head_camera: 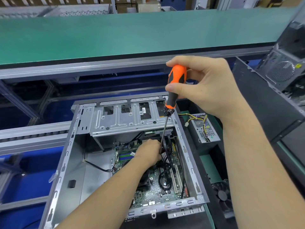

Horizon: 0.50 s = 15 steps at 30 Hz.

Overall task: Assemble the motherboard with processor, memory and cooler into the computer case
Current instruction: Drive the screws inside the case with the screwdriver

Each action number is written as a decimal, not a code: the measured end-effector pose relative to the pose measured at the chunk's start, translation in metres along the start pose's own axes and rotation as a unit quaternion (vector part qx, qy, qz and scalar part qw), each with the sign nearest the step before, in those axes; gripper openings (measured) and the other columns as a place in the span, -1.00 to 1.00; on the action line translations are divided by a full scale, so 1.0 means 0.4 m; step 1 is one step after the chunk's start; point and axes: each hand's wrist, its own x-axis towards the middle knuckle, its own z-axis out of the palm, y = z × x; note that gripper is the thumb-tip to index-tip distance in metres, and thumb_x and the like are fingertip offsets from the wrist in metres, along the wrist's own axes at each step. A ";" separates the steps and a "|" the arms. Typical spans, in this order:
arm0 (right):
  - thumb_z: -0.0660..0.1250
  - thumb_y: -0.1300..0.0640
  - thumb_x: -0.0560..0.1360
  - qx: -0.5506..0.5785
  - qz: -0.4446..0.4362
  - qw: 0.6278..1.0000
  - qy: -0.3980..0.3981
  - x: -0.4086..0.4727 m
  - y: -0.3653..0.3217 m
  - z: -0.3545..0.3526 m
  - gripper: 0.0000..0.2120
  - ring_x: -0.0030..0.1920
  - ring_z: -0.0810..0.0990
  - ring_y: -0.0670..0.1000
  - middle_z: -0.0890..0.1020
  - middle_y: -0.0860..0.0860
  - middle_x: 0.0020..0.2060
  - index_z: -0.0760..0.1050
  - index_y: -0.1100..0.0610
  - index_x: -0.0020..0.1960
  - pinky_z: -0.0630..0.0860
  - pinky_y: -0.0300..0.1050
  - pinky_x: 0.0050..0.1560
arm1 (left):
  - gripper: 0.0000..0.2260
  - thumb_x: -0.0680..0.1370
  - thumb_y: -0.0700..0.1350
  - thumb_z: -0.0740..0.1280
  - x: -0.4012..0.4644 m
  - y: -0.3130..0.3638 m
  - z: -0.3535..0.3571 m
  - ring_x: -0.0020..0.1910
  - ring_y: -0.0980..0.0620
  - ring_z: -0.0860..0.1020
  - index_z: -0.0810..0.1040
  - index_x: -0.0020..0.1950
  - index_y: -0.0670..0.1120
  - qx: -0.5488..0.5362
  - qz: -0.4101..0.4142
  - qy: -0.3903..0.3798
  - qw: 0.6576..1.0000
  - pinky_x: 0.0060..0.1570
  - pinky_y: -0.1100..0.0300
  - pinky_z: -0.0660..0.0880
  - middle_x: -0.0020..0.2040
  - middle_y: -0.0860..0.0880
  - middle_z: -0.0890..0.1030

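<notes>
An open grey computer case [72,146] lies in front of me, with the green motherboard [148,192] inside it. My right hand [206,86] grips the orange-and-black screwdriver [175,85] by its handle, nearly upright; several dark screws cling to the collar under the handle. The shaft runs down to the board's far right part, where my left hand [148,152] sits, fingers curled at the tip. What those fingers hold is hidden. Blue memory slots [125,156] show left of that hand. Black cables [166,171] loop across the board.
A silver drive cage [125,119] spans the case's far end. A power supply [203,128] with coloured wires and a black fan [222,195] lie right of the case. Another case [285,66] stands at far right. A green conveyor belt [132,33] runs behind.
</notes>
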 end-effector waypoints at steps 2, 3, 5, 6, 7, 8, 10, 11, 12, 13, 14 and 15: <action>0.57 0.18 0.40 -0.006 0.003 1.000 -0.004 0.003 0.004 0.001 -0.64 -0.09 0.68 0.11 0.63 -0.16 -0.12 0.62 0.03 0.17 0.67 0.03 -0.04 | -0.73 0.47 -0.17 0.41 -0.002 -0.003 0.002 -0.25 -0.12 0.53 0.39 -0.37 -0.08 0.024 0.003 0.014 1.000 -0.29 0.09 0.44 -0.22 -0.07 0.53; 0.57 0.18 0.41 -0.010 0.004 1.000 -0.006 0.004 0.007 0.002 -0.65 -0.09 0.68 0.11 0.63 -0.15 -0.12 0.62 0.04 0.17 0.67 0.03 -0.04 | -0.71 0.48 -0.15 0.41 -0.003 -0.004 0.005 -0.21 -0.12 0.52 0.36 -0.36 -0.07 0.035 0.006 0.023 0.999 -0.27 0.10 0.42 -0.18 -0.06 0.51; 0.57 0.20 0.42 -0.007 0.009 1.000 -0.007 0.004 0.012 0.004 -0.65 -0.08 0.68 0.11 0.63 -0.12 -0.13 0.62 0.04 0.17 0.67 0.02 -0.03 | -0.76 0.49 -0.14 0.40 -0.006 -0.006 0.010 -0.15 -0.13 0.53 0.38 -0.29 -0.08 0.051 0.007 0.033 0.998 -0.24 0.10 0.40 -0.09 -0.08 0.55; 0.57 0.21 0.42 -0.008 0.012 1.000 -0.007 0.003 0.014 0.006 -0.65 -0.08 0.67 0.11 0.63 -0.10 -0.13 0.61 0.04 0.17 0.67 0.02 -0.02 | -0.81 0.49 -0.15 0.39 -0.007 -0.006 0.010 -0.15 -0.13 0.54 0.40 -0.24 -0.08 0.057 0.005 0.036 0.998 -0.24 0.09 0.40 -0.05 -0.08 0.58; 0.57 0.21 0.42 -0.011 0.016 1.000 -0.007 0.002 0.016 0.009 -0.65 -0.08 0.68 0.12 0.63 -0.09 -0.12 0.62 0.05 0.17 0.67 0.02 -0.02 | -0.84 0.49 -0.18 0.38 -0.007 -0.006 0.010 -0.15 -0.14 0.54 0.41 -0.20 -0.07 0.061 0.002 0.038 0.997 -0.24 0.09 0.40 -0.03 -0.09 0.59; 0.57 0.21 0.42 -0.016 0.018 1.000 -0.007 0.001 0.017 0.012 -0.65 -0.08 0.67 0.12 0.62 -0.09 -0.12 0.62 0.07 0.18 0.67 0.02 -0.02 | -0.86 0.49 -0.19 0.37 -0.007 -0.006 0.010 -0.13 -0.15 0.55 0.41 -0.17 -0.07 0.064 0.002 0.039 0.997 -0.24 0.08 0.41 -0.02 -0.10 0.60; 0.57 0.21 0.43 -0.023 0.020 1.000 -0.007 0.001 0.019 0.015 -0.65 -0.08 0.67 0.12 0.63 -0.07 -0.11 0.62 0.08 0.19 0.67 0.01 -0.02 | -0.88 0.50 -0.21 0.36 -0.009 -0.005 0.010 -0.08 -0.17 0.58 0.43 -0.12 -0.07 0.067 0.002 0.037 0.997 -0.22 0.07 0.41 -0.01 -0.10 0.59; 0.57 0.21 0.43 -0.024 0.022 0.999 -0.007 0.002 0.020 0.016 -0.65 -0.08 0.68 0.12 0.63 -0.06 -0.11 0.62 0.08 0.19 0.67 0.01 -0.02 | -0.89 0.50 -0.22 0.37 -0.011 -0.004 0.010 -0.07 -0.17 0.58 0.46 -0.09 -0.07 0.069 -0.002 0.036 0.997 -0.22 0.07 0.41 -0.01 -0.10 0.59; 0.56 0.21 0.43 -0.024 0.024 0.999 -0.008 0.004 0.021 0.016 -0.65 -0.09 0.68 0.11 0.63 -0.04 -0.11 0.62 0.08 0.19 0.67 0.01 -0.02 | -0.90 0.50 -0.23 0.37 -0.011 -0.003 0.011 -0.08 -0.16 0.58 0.49 -0.07 -0.07 0.071 -0.009 0.035 0.997 -0.22 0.07 0.41 -0.02 -0.09 0.59; 0.56 0.20 0.43 -0.026 0.027 0.999 -0.009 0.005 0.022 0.017 -0.65 -0.09 0.68 0.11 0.63 -0.03 -0.11 0.62 0.09 0.19 0.67 0.01 -0.02 | -0.90 0.50 -0.23 0.38 -0.011 -0.003 0.011 -0.12 -0.15 0.56 0.50 -0.06 -0.07 0.071 -0.017 0.034 0.997 -0.23 0.08 0.40 -0.04 -0.08 0.59; 0.56 0.20 0.44 -0.028 0.029 0.999 -0.010 0.006 0.022 0.018 -0.65 -0.09 0.68 0.11 0.64 -0.02 -0.10 0.62 0.09 0.20 0.67 0.01 -0.02 | -0.89 0.50 -0.24 0.38 -0.012 -0.002 0.012 -0.16 -0.13 0.53 0.49 -0.07 -0.07 0.072 -0.025 0.034 0.997 -0.23 0.08 0.40 -0.07 -0.06 0.57; 0.56 0.20 0.44 -0.029 0.031 0.999 -0.011 0.007 0.023 0.019 -0.65 -0.08 0.68 0.11 0.64 -0.02 -0.10 0.62 0.10 0.20 0.67 0.01 -0.01 | -0.86 0.49 -0.24 0.39 -0.012 -0.001 0.013 -0.18 -0.12 0.52 0.47 -0.08 -0.05 0.072 -0.030 0.033 0.996 -0.23 0.08 0.39 -0.09 -0.05 0.55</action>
